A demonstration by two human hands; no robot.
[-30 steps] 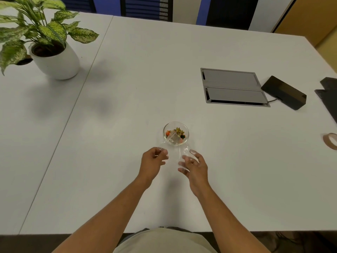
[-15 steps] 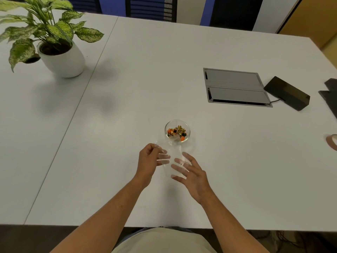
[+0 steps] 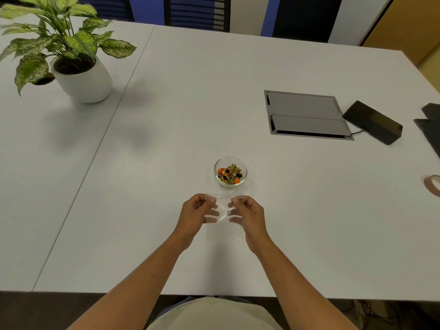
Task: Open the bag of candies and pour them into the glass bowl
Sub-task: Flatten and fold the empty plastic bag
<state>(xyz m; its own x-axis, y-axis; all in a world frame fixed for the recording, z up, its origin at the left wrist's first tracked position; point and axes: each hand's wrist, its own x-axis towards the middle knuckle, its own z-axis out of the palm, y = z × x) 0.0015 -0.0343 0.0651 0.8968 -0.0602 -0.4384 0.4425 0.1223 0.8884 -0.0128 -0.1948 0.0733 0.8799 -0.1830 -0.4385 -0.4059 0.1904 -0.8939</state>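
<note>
Both hands, left hand (image 3: 194,214) and right hand (image 3: 250,216), pinch an empty clear plastic bag (image 3: 222,211) near the small candy-filled glass bowl (image 3: 230,171) on the white surface (image 3: 190,115).

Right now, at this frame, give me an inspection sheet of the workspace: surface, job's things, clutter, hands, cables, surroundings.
Surface: white table, seam to a second white tabletop on the left.
Job's things: small round glass bowl holding wrapped orange, gold and dark candies; clear plastic bag near side of the bowl, looks empty.
Clutter: green leafy plant in a white pot; black rectangular box; roll of tape at the right edge.
Hands: left hand and right hand each pinch a top corner of the bag with the fingers.
Cables: thin black cable from the box into the grey cable hatch.
Surroundings: dark chairs behind the table.
</note>
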